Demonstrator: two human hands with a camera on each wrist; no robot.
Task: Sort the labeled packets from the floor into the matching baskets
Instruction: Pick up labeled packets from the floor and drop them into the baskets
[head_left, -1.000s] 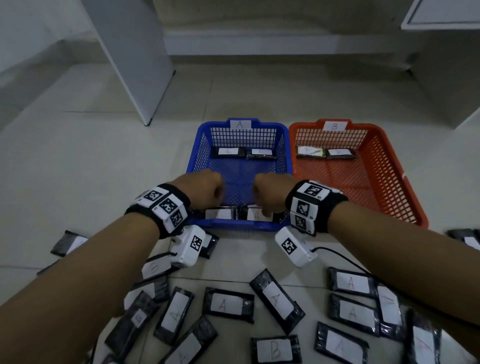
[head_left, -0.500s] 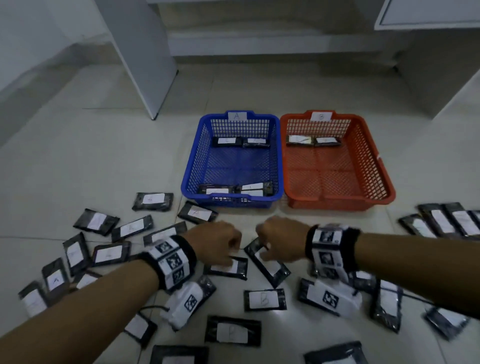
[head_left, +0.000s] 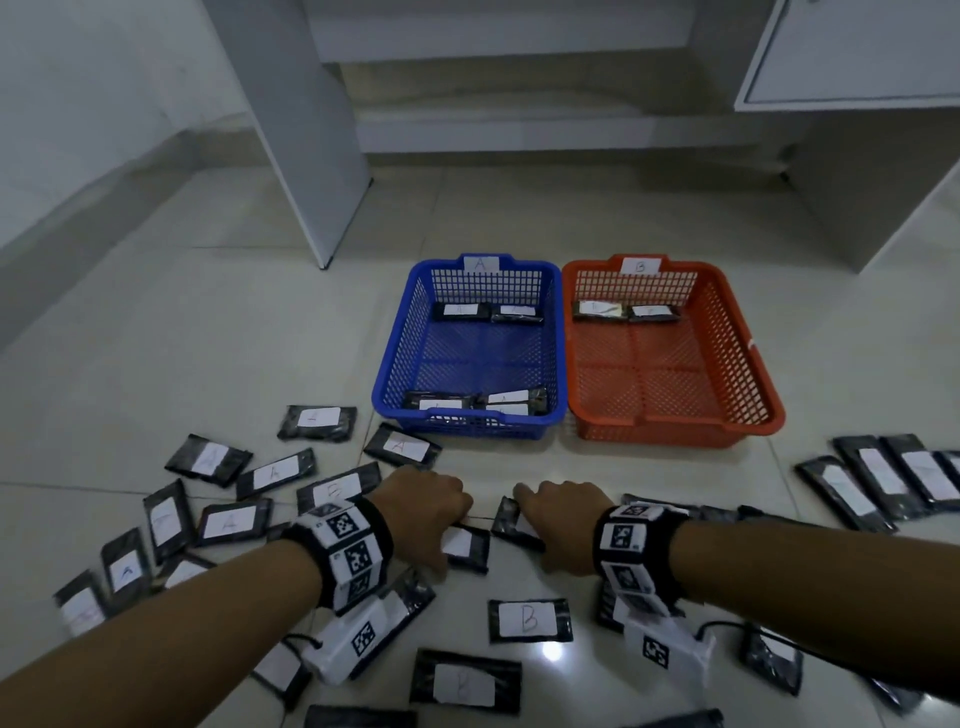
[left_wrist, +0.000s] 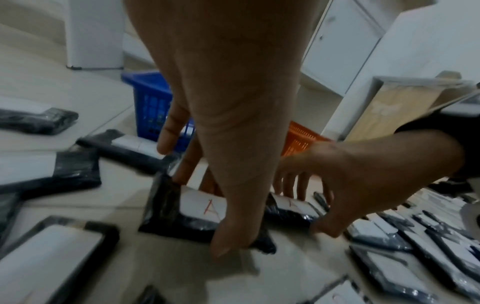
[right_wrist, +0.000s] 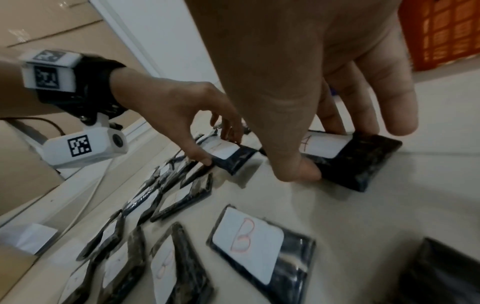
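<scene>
My left hand (head_left: 434, 512) is down on the tiled floor, thumb and fingers pinching a black packet (left_wrist: 197, 207) with a red A on its white label. Just to its right, my right hand (head_left: 556, 519) pinches another black packet (right_wrist: 350, 156) by its long edges; its half-covered label looks like an A. Both packets still lie on the floor. Ahead stand the blue basket (head_left: 385, 395) tagged A, with packets at its front and back, and the orange basket (head_left: 774, 418) tagged B, with two packets at the back.
Several more labeled packets are scattered over the floor around both arms, among them a B packet (head_left: 530, 618) close in front of me. A white cabinet panel (head_left: 311, 182) stands at the back left and a white cabinet (head_left: 857, 52) at the back right.
Both hands have pulled back from the front of the blue basket and come down to the floor. Each now pinches a packet, and the view has drawn back from the baskets.
</scene>
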